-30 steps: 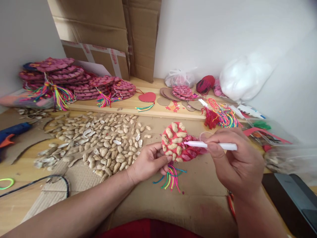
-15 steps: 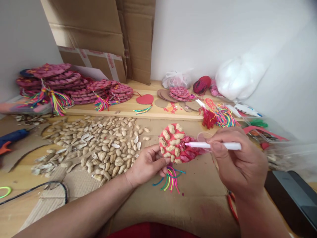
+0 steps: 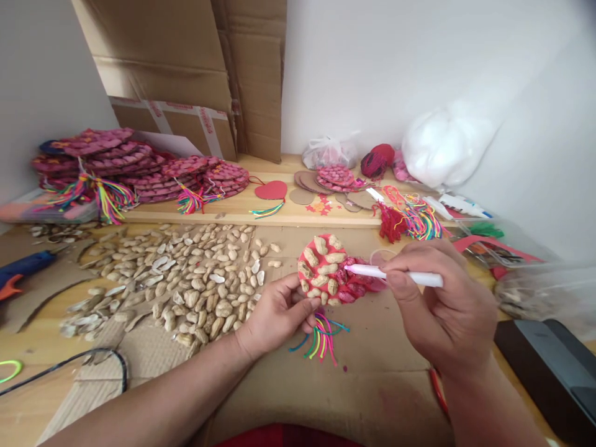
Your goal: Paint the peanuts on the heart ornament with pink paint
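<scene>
My left hand (image 3: pixel 282 310) grips the lower left edge of a red disc (image 3: pixel 311 253) covered in peanut shells. Plain tan shells cover the disc's left part; those at the right are coloured dark pink. A multicoloured string tassel (image 3: pixel 322 338) hangs below it. Pinched in the fingers of my right hand (image 3: pixel 437 298) is a white marker (image 3: pixel 372 271), held nearly level. Its pink tip meets the pink shells near the disc's middle.
Loose peanuts (image 3: pixel 205 298) spread over the cardboard at the left. Stacked pink shell discs (image 3: pixel 107 155) and a red heart (image 3: pixel 270 190) lie along the back shelf. A blue glue gun (image 3: pixel 25 270) is far left, a black device (image 3: pixel 549 366) at the right.
The marker and my right hand have shifted slightly left, the tip moving a little up and left across the pink shells. The whole view has tilted slightly.
</scene>
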### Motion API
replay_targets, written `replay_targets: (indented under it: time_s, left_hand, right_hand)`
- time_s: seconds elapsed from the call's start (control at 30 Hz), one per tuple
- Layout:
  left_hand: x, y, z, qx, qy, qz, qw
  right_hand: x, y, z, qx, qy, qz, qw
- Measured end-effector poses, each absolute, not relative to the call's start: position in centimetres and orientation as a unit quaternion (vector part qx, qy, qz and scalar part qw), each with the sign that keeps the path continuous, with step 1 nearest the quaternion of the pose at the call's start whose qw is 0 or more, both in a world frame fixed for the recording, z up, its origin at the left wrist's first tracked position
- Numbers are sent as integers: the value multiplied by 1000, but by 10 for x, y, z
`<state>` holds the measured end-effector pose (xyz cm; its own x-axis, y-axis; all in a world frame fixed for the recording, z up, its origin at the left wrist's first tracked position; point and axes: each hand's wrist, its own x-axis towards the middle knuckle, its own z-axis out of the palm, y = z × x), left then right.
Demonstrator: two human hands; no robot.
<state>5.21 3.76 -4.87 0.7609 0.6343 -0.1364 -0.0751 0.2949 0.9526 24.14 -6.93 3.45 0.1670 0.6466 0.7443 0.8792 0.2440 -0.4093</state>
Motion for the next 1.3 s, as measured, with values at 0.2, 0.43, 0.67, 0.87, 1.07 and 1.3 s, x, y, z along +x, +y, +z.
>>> replay_targets:
  time_s: [0.2, 0.43, 0.67, 0.87, 1.07, 1.3]
  left_hand:
    - [53, 37, -50, 552, 261, 233, 757]
    - [52, 37, -53, 551, 253, 233, 760]
    - [53, 37, -53, 556, 257, 238, 754]
    - [54, 34, -53, 562, 272, 237, 744]
    - [55, 33, -50, 572, 291, 239, 729]
    - [55, 35, -50, 573, 290, 238, 729]
  right_hand:
    - [240, -72, 35, -609, -622, -130, 475]
    - [241, -72, 35, -608, -633, -124, 463]
    - [241, -73, 37, -600, -636, -149, 462]
    - [241, -71, 35, -605, -663, -171, 406]
    - [239, -68, 35, -610, -671, -172, 385]
    - [240, -67, 34, -600, -674, -160, 400]
